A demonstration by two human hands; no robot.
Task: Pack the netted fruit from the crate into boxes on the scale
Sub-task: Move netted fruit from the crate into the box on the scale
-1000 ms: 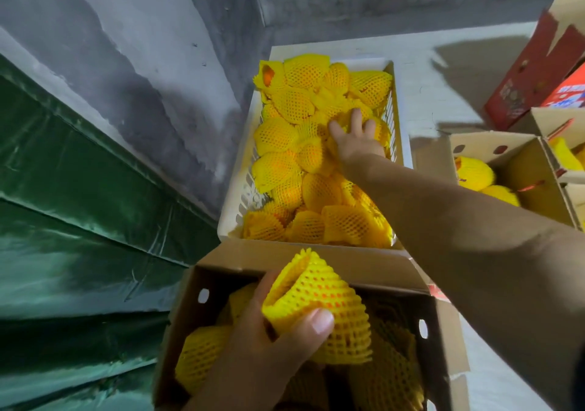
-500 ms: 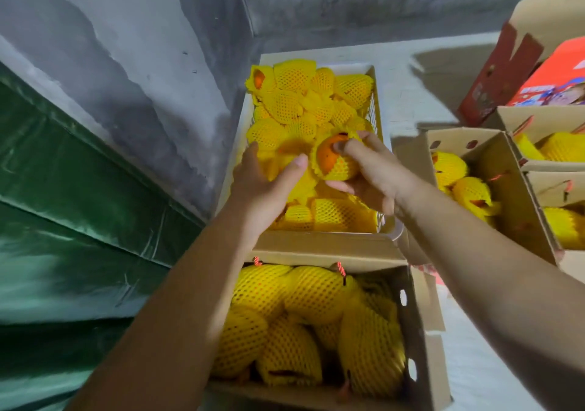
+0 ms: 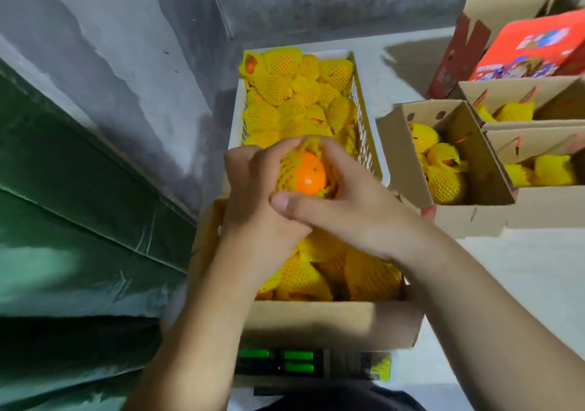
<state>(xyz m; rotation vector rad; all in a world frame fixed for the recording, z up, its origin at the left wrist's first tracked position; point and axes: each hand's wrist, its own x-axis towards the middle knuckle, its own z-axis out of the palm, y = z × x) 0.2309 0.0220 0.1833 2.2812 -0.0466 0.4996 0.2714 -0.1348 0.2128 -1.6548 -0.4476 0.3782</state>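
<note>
An orange fruit [image 3: 309, 174] in a yellow foam net sits between both my hands, above the far edge of the cardboard box [image 3: 332, 325]. My left hand [image 3: 253, 195] grips its left side and my right hand [image 3: 345, 202] wraps its right side, thumb across the front. The net is pulled back, so bare orange skin shows. The box holds several netted fruit [image 3: 367, 274] and stands on a scale [image 3: 281, 366] with green lit digits. Beyond it, the white crate [image 3: 235, 122] is full of netted fruit [image 3: 278, 88].
To the right stand more open cardboard boxes [image 3: 411, 170] with netted fruit [image 3: 443, 176] and a red printed carton [image 3: 535, 50]. A grey wall runs along the left and back, with green sheeting [image 3: 79, 205] at the lower left. The floor is white.
Both hands lifted one fruit out of the crate and drew it back toward the box on the scale. The left hand now grips the same fruit as the right.
</note>
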